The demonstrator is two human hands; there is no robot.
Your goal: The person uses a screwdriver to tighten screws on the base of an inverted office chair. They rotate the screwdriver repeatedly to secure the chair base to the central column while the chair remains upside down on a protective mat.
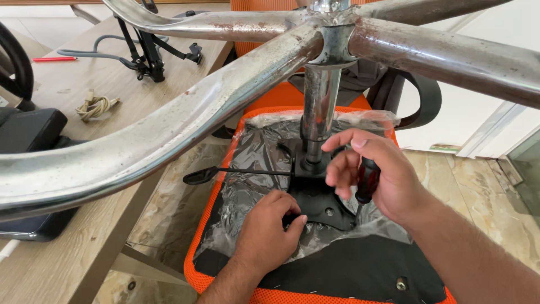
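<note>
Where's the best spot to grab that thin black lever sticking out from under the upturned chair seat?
Grip the lever at its flattened paddle end, coming from the left. That end hangs free beyond the seat edge; the inner end runs into the black plate near both hands.

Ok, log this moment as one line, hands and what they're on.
right hand: holds screwdriver, tip down at black mounting plate | left hand: pressed on plate edge | chair: upside down, chrome base up

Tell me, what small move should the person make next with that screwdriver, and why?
Probably lower the screwdriver tip onto a screw in the black mounting plate. The right hand holds it upright just above the plate's edge, while the left hand presses on the plate's near corner, seemingly steadying it.
</note>
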